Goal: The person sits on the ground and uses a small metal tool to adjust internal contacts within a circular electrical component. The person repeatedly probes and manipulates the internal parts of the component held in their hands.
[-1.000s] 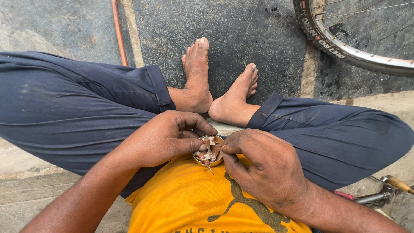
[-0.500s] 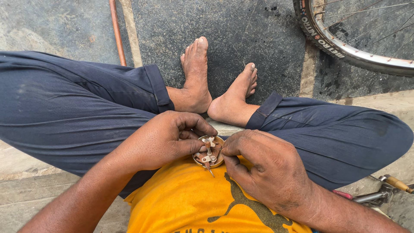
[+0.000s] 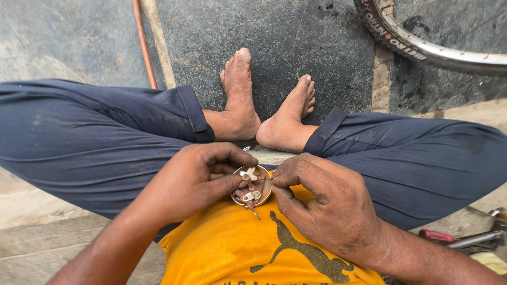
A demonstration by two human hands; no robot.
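a small round metal part [image 3: 252, 186] sits pinched between the curled fingers of the left hand [image 3: 198, 179] and right hand [image 3: 322, 203], apparently gripped from both sides.

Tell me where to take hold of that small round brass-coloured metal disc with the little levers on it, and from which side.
Grip the small round brass-coloured metal disc by its rim, from the left and right edges, as the left hand and right hand pinch it now. Its face points up and carries small pale levers, so pressing there would likely disturb them; the thin rim is the only bare part.
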